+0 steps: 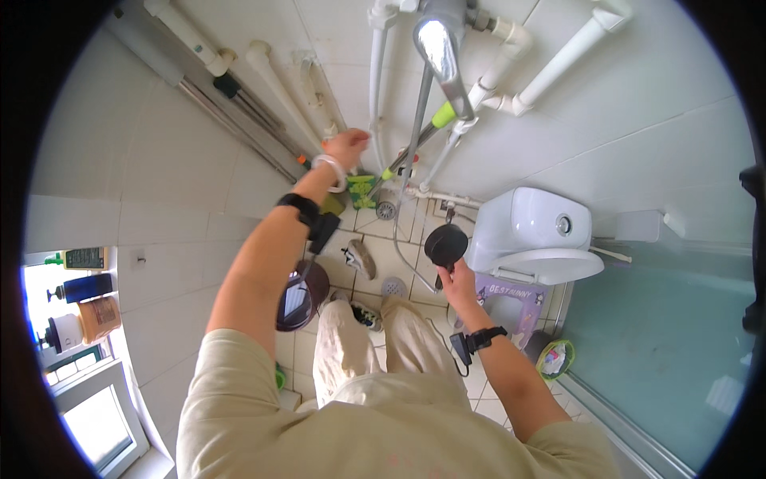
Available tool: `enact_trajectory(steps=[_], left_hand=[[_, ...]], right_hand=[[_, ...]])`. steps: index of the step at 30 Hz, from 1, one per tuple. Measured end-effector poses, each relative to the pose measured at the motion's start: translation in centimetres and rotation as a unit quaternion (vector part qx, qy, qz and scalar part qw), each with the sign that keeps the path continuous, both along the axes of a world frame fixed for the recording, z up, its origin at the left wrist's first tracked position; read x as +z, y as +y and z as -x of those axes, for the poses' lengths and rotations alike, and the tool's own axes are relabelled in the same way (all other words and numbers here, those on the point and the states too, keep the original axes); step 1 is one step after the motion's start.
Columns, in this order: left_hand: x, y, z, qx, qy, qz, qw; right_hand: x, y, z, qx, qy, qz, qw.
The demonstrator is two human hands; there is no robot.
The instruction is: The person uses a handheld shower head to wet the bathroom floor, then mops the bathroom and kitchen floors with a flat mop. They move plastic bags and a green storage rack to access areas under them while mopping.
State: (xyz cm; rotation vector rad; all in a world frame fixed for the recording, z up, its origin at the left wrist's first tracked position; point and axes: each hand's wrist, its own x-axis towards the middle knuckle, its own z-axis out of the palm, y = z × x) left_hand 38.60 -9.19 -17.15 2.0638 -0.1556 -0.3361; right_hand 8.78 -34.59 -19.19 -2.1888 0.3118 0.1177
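A black handheld shower head (446,244) is gripped by its handle in my right hand (458,284), above the tiled floor beside the toilet. From that handle a grey hose (397,221) loops down and then up towards the chrome mixer tap (440,54) on the wall. My left hand (347,148) reaches forward near the wall, by the thin white pipes. It is blurred, and its fingers look partly curled; whether they touch anything cannot be told. Just below it stands a green patterned box-like item (362,191), with a green-handled pole (419,141) slanting up from it.
A white toilet (532,233) with a purple mat (514,296) stands at right, near a lined waste bin (555,359) and glass panel (652,335). A dark bucket (320,287) and loose shoe (360,259) are on the floor. Pump bottles (87,287) line the window sill.
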Motion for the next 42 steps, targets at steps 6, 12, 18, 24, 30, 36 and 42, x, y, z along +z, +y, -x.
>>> enact_trajectory(steps=[6,12,18,24,30,36,42], left_hand=[[5.9,-10.6,0.1,-0.009,0.013,0.153,0.988],[9.7,-11.8,1.7,-0.047,-0.203,0.112,0.972],[11.6,-13.7,2.5,-0.065,-0.175,-0.036,0.982],[11.2,-3.7,9.0,0.206,-0.196,0.183,0.941],[12.1,8.6,15.8,0.168,-0.128,0.24,0.948],[11.8,13.7,19.5,0.143,-0.105,0.24,0.954],[11.8,15.1,26.5,0.07,-0.05,0.221,0.972]], right_hand=[[0.2,-1.5,2.4,-0.038,-0.007,0.036,0.999],[0.3,-0.8,4.7,-0.091,-0.044,0.066,0.993],[0.2,0.2,5.5,-0.111,0.013,0.068,0.991],[0.1,-0.4,5.1,-0.109,0.006,0.047,0.993],[-0.2,0.5,2.5,0.01,-0.045,0.05,0.998],[-1.2,3.2,-2.0,0.007,-0.048,0.028,0.998],[-1.8,2.9,-5.4,0.019,0.008,0.083,0.996]])
